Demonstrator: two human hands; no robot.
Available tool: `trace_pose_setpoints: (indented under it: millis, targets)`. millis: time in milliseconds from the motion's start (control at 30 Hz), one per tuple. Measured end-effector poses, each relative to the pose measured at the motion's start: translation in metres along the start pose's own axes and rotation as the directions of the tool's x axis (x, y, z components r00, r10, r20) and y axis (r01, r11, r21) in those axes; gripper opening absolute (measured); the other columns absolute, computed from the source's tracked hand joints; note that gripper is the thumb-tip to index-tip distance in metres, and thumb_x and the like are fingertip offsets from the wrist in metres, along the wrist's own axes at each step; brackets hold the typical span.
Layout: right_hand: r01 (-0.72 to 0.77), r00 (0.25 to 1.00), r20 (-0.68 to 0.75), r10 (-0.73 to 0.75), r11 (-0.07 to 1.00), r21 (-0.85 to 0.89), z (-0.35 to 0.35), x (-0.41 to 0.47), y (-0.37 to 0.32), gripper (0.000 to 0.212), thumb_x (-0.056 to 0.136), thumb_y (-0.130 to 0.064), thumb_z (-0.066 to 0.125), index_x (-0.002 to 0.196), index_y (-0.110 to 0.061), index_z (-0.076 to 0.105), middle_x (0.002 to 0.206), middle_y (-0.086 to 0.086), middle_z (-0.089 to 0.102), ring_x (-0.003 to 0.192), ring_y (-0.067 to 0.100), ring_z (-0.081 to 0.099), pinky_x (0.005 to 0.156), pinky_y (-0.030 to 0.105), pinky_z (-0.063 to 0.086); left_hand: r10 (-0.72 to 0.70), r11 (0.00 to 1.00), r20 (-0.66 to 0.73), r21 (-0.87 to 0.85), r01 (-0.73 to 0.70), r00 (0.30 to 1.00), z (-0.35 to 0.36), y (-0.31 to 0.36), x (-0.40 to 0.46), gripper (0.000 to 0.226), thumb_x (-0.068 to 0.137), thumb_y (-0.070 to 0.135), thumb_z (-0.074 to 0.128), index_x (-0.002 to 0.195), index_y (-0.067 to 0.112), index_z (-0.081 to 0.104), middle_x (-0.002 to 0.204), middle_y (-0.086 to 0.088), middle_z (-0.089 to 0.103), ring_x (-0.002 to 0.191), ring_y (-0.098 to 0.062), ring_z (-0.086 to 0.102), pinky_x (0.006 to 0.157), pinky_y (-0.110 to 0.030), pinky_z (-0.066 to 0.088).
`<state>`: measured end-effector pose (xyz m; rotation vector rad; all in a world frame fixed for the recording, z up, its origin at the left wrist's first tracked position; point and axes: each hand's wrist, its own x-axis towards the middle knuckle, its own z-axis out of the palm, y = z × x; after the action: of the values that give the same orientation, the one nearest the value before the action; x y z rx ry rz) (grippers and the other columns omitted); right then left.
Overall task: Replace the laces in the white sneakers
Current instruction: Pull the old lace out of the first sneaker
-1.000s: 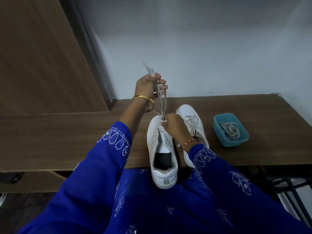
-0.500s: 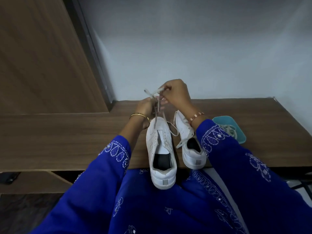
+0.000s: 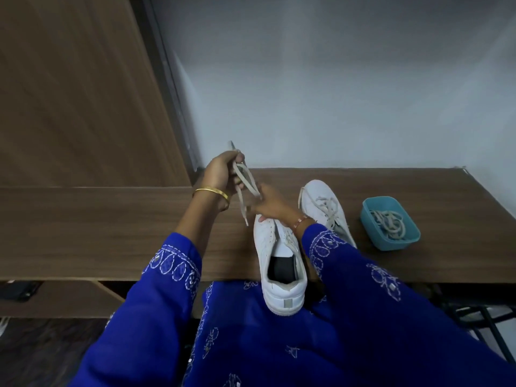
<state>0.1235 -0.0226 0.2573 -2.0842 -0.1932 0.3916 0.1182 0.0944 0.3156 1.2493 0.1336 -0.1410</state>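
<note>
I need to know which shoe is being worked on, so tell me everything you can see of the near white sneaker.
The near white sneaker looks like smooth white leather with a thick white sole and a small grey heel tab. Its dark insole shows through the open collar. It lies toe away, heel overhanging the wooden table edge above the lap. The right hand rests at its toe end.

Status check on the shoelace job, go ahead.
Left hand grips lace raised above near sneaker. Right hand pinches same lace at the toe. Second sneaker laced. Nothing obstructing.
</note>
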Motion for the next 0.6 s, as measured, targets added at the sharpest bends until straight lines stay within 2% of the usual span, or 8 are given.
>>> trace_pose_setpoints:
  millis: [100, 167, 233, 267, 367, 467, 533, 600]
  targets:
    - [-0.010, 0.998, -0.063, 0.016, 0.996, 0.088, 0.014, 0.010, -0.015, 0.024, 0.092, -0.007, 0.052, 0.112, 0.004, 0.060, 0.072, 0.002, 0.059, 0.056, 0.012, 0.054, 0.048, 0.019, 0.048, 0.051, 0.998, -0.065, -0.032, -0.053, 0.997, -0.014, 0.007, 0.001, 0.033, 0.091, 0.017, 0.034, 0.058, 0.016, 0.034, 0.033, 0.010, 0.030, 0.029, -0.007, 0.032, 0.033, -0.015, 0.024]
    - [0.044, 0.993, -0.113, -0.027, 0.987, 0.154, 0.015, 0.015, -0.031, 0.024, 0.095, -0.006, 0.048, 0.103, 0.013, 0.060, 0.062, 0.004, 0.054, 0.049, 0.013, 0.047, 0.042, 0.014, 0.041, 0.094, 0.982, -0.149, -0.149, -0.116, 0.984, -0.031, 0.008, 0.003, 0.034, 0.090, 0.016, 0.035, 0.056, 0.016, 0.033, 0.033, 0.008, 0.033, 0.029, -0.009, 0.034, 0.034, -0.014, 0.024]
    - [0.109, 0.979, -0.187, -0.080, 0.983, 0.148, 0.008, 0.023, -0.047, 0.023, 0.095, -0.005, 0.048, 0.096, 0.012, 0.063, 0.061, 0.005, 0.055, 0.050, 0.013, 0.049, 0.046, 0.016, 0.044, 0.128, 0.943, -0.168, -0.283, -0.172, 0.977, -0.046, 0.009, 0.007, 0.041, 0.090, 0.016, 0.032, 0.049, 0.017, 0.035, 0.036, 0.006, 0.032, 0.032, -0.010, 0.030, 0.035, -0.017, 0.023]
    - [0.136, 0.972, -0.208, -0.109, 0.984, 0.117, 0.003, 0.027, -0.053, 0.022, 0.094, -0.006, 0.048, 0.094, 0.009, 0.064, 0.061, 0.003, 0.057, 0.051, 0.013, 0.051, 0.050, 0.018, 0.046, 0.140, 0.936, -0.162, -0.299, -0.184, 0.977, -0.051, 0.009, 0.009, 0.047, 0.090, 0.017, 0.031, 0.044, 0.018, 0.037, 0.038, 0.006, 0.031, 0.033, -0.009, 0.029, 0.036, -0.018, 0.022]
    - [0.155, 0.964, -0.220, -0.149, 0.988, 0.011, -0.009, 0.039, -0.054, 0.013, 0.091, -0.007, 0.053, 0.094, 0.001, 0.063, 0.063, 0.001, 0.058, 0.050, 0.012, 0.053, 0.051, 0.019, 0.048, 0.146, 0.954, -0.104, -0.249, -0.168, 0.984, -0.052, 0.012, 0.013, 0.054, 0.091, 0.017, 0.029, 0.038, 0.020, 0.039, 0.036, 0.007, 0.029, 0.032, -0.008, 0.026, 0.035, -0.018, 0.023]
    - [0.089, 0.975, -0.194, -0.105, 0.992, -0.087, -0.010, 0.043, -0.041, 0.006, 0.087, -0.004, 0.058, 0.086, -0.010, 0.057, 0.067, -0.001, 0.057, 0.048, 0.011, 0.051, 0.041, 0.014, 0.042, 0.133, 0.976, -0.015, -0.171, -0.134, 0.991, -0.036, 0.015, 0.015, 0.043, 0.092, 0.017, 0.027, 0.050, 0.016, 0.035, 0.035, 0.007, 0.029, 0.031, -0.008, 0.027, 0.035, -0.017, 0.025]
    - [0.066, 0.990, -0.108, -0.092, 0.973, -0.219, -0.007, 0.046, -0.025, 0.009, 0.085, -0.004, 0.059, 0.077, -0.009, 0.059, 0.070, 0.002, 0.058, 0.056, 0.013, 0.052, 0.050, 0.016, 0.042, 0.113, 0.986, 0.032, -0.130, -0.108, 0.993, -0.025, 0.016, 0.018, 0.041, 0.091, 0.018, 0.029, 0.051, 0.016, 0.035, 0.036, 0.007, 0.029, 0.033, -0.008, 0.029, 0.038, -0.018, 0.027]
    - [0.018, 0.998, -0.049, -0.038, 0.935, -0.354, -0.005, 0.048, -0.003, 0.008, 0.086, -0.007, 0.059, 0.084, -0.001, 0.064, 0.077, 0.008, 0.063, 0.071, 0.019, 0.057, 0.064, 0.024, 0.044, 0.104, 0.990, 0.073, -0.107, -0.095, 0.992, -0.016, 0.017, 0.020, 0.038, 0.090, 0.018, 0.030, 0.053, 0.016, 0.034, 0.039, 0.006, 0.029, 0.035, -0.009, 0.030, 0.039, -0.020, 0.028]
